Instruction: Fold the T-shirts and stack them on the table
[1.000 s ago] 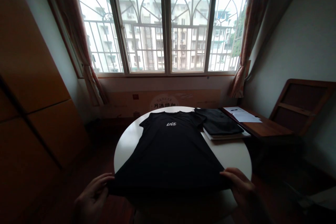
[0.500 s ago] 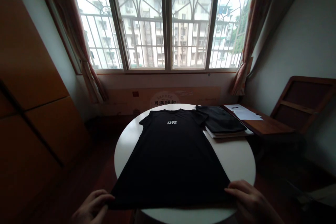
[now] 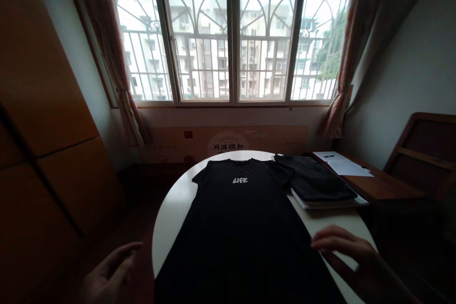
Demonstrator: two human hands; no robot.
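Note:
A black T-shirt (image 3: 242, 228) lies spread flat on a round white table (image 3: 171, 209), its collar toward the window and white lettering near the top. The shirt's lower hem runs out of the bottom of the view. My left hand (image 3: 110, 268) hovers off the table's left edge, apart from the shirt, with thumb and fingers parted and nothing in them. Beside the shirt's right edge is my right hand (image 3: 345, 249), fingers curved and thumb apart, holding nothing; whether its fingertips touch the cloth I cannot tell.
Folded black cloth (image 3: 317, 178) rests on a white stack (image 3: 309, 203) at the table's right. Beyond it, papers (image 3: 347, 167) and a pen lie on a wooden surface (image 3: 388, 187). A printed cardboard box (image 3: 167, 142) stands under the barred window (image 3: 231, 42). A wooden cabinet (image 3: 46, 104) is at left.
Both hands have let go of the shirt's bottom corners. The left hand has drawn off to the left; the right has shifted up along the shirt's edge. The view has moved closer to the table.

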